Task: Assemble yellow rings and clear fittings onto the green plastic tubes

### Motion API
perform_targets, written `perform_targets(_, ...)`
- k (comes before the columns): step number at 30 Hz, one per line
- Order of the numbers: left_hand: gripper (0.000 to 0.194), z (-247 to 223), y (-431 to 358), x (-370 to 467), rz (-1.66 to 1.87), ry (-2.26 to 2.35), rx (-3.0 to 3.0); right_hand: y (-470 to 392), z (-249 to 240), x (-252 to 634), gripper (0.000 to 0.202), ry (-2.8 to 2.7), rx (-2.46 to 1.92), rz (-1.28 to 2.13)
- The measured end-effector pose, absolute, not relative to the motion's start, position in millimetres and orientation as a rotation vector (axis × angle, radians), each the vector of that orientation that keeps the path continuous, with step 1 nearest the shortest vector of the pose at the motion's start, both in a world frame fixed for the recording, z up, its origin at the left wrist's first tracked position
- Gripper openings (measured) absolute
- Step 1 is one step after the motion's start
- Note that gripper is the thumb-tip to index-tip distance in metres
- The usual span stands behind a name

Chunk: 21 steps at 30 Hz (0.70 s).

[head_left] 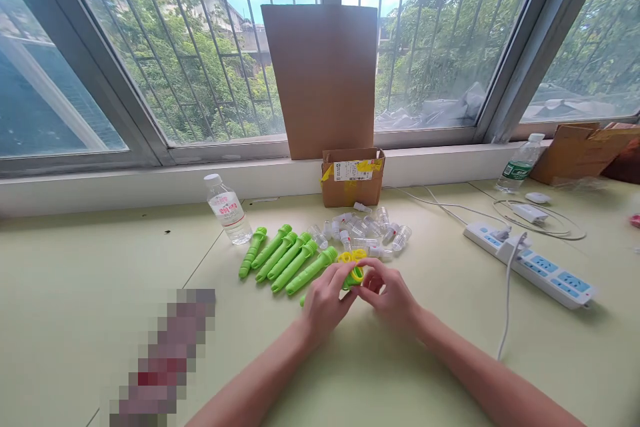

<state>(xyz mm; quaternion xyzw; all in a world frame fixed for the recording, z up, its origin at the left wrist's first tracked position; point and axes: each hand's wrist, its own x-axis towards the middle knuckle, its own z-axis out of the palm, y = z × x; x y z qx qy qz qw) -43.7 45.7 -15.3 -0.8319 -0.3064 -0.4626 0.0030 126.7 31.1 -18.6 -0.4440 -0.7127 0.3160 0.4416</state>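
My left hand (324, 299) is closed around a green plastic handle (347, 283), whose far end pokes out past the fingers on the left. At its open end sits a yellow ring (357, 275), pinched by the fingertips of my right hand (391, 292). How far the ring is seated on the handle I cannot tell. More loose yellow rings (351, 256) lie just beyond my fingertips. Left of my hands, several green handles with threaded ends (293, 260) lie side by side on a slant. Behind them is a pile of small clear plastic bottles (365, 227).
An upright water bottle (229, 210) stands behind the green handles. A small cardboard box (353, 180) and a tall cardboard sheet (325, 80) are by the window. On the right lie a white power strip (530, 265), cables and a charger (530, 214). A second bottle (520, 165) stands farther back.
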Motion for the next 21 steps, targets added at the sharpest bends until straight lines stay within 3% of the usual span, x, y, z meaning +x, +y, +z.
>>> perform_targets(21,0.04,-15.0,41.6,-41.9,-1.432,-0.942,-2.598,32.0,-19.0,125.7,0.031,-1.644,-1.044,0.843)
